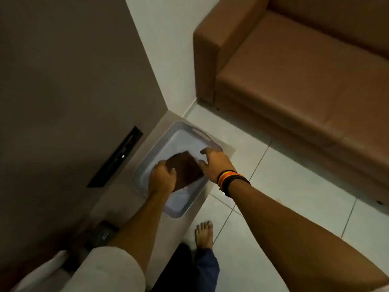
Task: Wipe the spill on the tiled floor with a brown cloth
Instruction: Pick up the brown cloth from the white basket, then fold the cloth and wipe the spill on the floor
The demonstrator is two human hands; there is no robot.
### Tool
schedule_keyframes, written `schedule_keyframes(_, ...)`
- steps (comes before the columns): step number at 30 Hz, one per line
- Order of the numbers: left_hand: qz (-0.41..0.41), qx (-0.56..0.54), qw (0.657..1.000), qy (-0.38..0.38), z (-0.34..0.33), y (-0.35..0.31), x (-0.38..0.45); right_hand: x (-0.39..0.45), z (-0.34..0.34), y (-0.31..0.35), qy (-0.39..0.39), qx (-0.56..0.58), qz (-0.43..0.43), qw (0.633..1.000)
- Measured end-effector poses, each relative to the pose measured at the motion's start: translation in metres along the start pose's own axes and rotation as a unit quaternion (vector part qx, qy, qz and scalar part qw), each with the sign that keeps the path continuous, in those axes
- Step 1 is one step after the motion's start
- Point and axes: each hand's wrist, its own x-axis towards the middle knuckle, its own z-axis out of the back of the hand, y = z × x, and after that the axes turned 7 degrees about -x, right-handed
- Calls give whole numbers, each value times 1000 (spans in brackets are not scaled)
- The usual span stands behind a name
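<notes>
Over a pale perforated basket (147, 157) on the low counter (168, 230) against the wall, both hands meet at a folded brown cloth (185, 169). At about nine o'clock of the cloth, the left hand (162, 178) has its grip clenched on the cloth's near-left edge, fingers curled over the top and knuckles up. At three o'clock, the right hand (214, 163) has its fingers spread and half open, fingertips touching the cloth's right edge and the basket's rim beside it (whether it truly pinches the cloth I cannot tell). Striped wristbands (229, 180) circle the right wrist. The cloth lies tilted inside the basket, on top of light folded fabric (179, 199). At six o'clock a bare foot (204, 234) stands on the tiled floor (294, 186), just beside the counter. At one o'clock, well apart, sits a brown sofa (294, 70).
</notes>
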Motion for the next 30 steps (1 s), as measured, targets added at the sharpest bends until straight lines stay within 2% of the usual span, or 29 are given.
schedule_keyframes(6, 155, -32, 987, -34, -45, 55, 38, 58, -84, -1, 64, 80, -100, 990)
schedule_keyframes(12, 188, -58, 978, -74, -67, 86, 64, 94, -135, -3, 16, 28, -139, 990)
schedule_keyframes(15, 199, -134, 969, -62, -67, 88, 71, 109, -139, -8, -2, 23, -155, 988)
schedule_keyframes(18, 157, -220, 962, -38, -59, 70, 61, 115, -131, -8, 37, 70, -156, 985)
schedule_keyframes(21, 63, -259, 963, -32, -46, 40, 41, 107, -119, -8, 43, 184, -156, 970)
schedule_keyframes(25, -22, -233, 972, -27, -36, -7, 14, 68, -86, -23, -41, 385, -187, 903)
schedule_keyframes(30, -110, -166, 980, 13, -69, -69, -31, -6, -46, -96, -145, 502, -234, 820)
